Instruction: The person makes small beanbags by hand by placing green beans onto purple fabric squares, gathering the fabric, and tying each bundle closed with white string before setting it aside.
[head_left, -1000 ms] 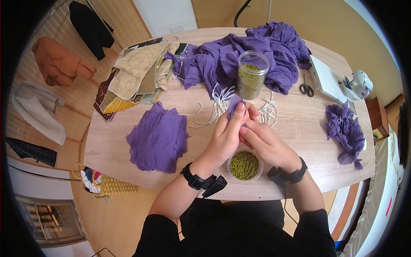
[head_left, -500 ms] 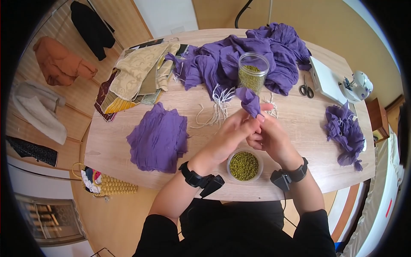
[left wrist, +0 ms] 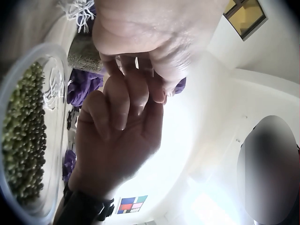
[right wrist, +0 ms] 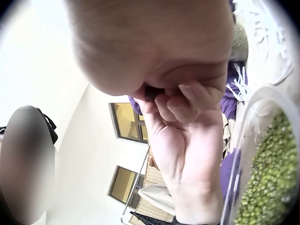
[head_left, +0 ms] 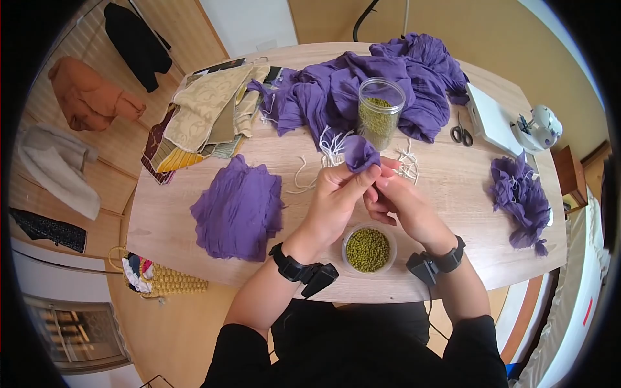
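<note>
A small gathered piece of purple cloth [head_left: 362, 153] puffs up above both hands, over the middle of the table. My left hand [head_left: 337, 202] pinches its gathered neck, the thumb lying across it. From the other side my right hand [head_left: 409, 202] has its thumb and forefinger on the bunched cloth, with its other fingers curled beneath. In the right wrist view, a dark bit of cloth [right wrist: 153, 92] shows between the fingers; most of the grip is hidden. Just below the hands stands a small clear tub [head_left: 394, 256] of green beans [head_left: 368, 250].
A clear jar [head_left: 378, 132] of green beans stands beyond the hands, with white strings [head_left: 331, 150] beside it. Flat purple cloth pieces [head_left: 238, 207] lie left, a purple heap [head_left: 362, 77] behind. Scissors [head_left: 460, 134], a sewing machine [head_left: 542, 129] and tied purple bundles [head_left: 521, 204] are right.
The gathered cloth swung right and tilted, then came back left and upright, its top now rounder. Both hands shifted with it and changed their grip. The tub and jar stayed put.
</note>
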{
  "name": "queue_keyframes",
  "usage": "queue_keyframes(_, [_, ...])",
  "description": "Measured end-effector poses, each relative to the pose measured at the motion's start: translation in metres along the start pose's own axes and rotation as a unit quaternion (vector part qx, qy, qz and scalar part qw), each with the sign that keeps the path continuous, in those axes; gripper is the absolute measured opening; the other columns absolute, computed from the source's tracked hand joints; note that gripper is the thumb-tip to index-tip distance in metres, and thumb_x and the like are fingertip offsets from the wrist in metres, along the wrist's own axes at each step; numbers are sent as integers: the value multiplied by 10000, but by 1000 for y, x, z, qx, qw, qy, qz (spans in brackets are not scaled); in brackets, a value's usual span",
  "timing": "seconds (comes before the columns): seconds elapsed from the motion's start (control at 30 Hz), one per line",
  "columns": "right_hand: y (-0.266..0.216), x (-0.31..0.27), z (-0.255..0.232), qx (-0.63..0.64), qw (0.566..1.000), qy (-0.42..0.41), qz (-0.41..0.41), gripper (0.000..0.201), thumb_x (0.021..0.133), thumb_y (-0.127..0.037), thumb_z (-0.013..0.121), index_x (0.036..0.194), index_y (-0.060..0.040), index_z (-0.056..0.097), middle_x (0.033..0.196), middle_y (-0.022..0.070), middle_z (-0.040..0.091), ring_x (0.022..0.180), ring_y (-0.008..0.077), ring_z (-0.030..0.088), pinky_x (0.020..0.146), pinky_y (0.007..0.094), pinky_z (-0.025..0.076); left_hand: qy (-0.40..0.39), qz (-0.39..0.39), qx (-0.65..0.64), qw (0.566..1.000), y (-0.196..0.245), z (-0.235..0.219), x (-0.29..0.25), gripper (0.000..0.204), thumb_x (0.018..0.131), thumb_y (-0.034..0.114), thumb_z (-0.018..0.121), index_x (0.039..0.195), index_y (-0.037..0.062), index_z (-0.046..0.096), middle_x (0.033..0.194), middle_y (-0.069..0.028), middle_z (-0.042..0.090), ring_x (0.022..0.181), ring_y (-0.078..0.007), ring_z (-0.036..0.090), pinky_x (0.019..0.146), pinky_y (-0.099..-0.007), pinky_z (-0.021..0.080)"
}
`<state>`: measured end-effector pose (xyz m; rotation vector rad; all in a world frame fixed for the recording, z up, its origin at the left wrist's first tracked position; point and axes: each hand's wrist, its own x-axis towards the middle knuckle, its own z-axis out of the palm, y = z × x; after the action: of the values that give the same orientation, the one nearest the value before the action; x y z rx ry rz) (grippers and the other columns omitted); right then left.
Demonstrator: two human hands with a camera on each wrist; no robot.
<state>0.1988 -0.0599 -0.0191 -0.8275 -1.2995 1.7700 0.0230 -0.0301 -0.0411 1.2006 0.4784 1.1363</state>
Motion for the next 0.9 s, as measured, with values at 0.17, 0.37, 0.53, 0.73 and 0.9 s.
queue_keyframes(0.17, [-7, -2, 6, -49, 998, 36, -19, 248, 1150, -237, 474, 1239, -57, 618, 806, -71, 479, 722, 47, 431, 645, 226, 376, 91, -3, -36, 995, 1, 7, 0, 311, 1056, 269, 708, 1170, -8, 792, 1129, -80, 797, 857, -84, 675, 835, -259, 550])
queue_keyframes(0.37, [-34, -5, -33, -215, 972, 83, -40, 203, 1085, -129, 597, 1199, -23, 727, 919, -36, 671, 795, 41, 550, 703, 219, 445, 164, 24, -25, 986, -4, -6, 7, 291, 1038, 266, 734, 1152, 7, 802, 1130, -95, 798, 995, -90, 658, 979, -286, 479])
queue_keyframes(0.53, [-11, 3, -72, -416, 880, 204, -107, 123, 975, -121, 721, 997, -30, 801, 899, 54, 755, 711, 127, 629, 657, 305, 504, 168, 15, -46, 985, -6, -11, 9, 270, 1023, 280, 755, 1087, 24, 812, 1137, -106, 796, 988, -95, 647, 973, -296, 455])
queue_keyframes(0.73, [15, 13, -51, -628, 745, 172, -145, 191, 887, -150, 769, 1067, -84, 767, 1030, 100, 684, 894, 332, 721, 779, 447, 585, 167, -1, -37, 985, -4, -12, 9, 288, 1035, 288, 738, 1093, 15, 808, 1139, -110, 796, 994, -100, 653, 976, -292, 463])
queue_keyframes(0.9, [22, 17, -55, -641, 741, 161, -124, 116, 899, -140, 744, 968, -48, 735, 981, 114, 670, 880, 337, 716, 768, 458, 575, 133, -12, -36, 990, -7, -10, 8, 302, 1047, 289, 719, 1110, 7, 804, 1140, -115, 795, 1036, -116, 667, 994, -292, 480])
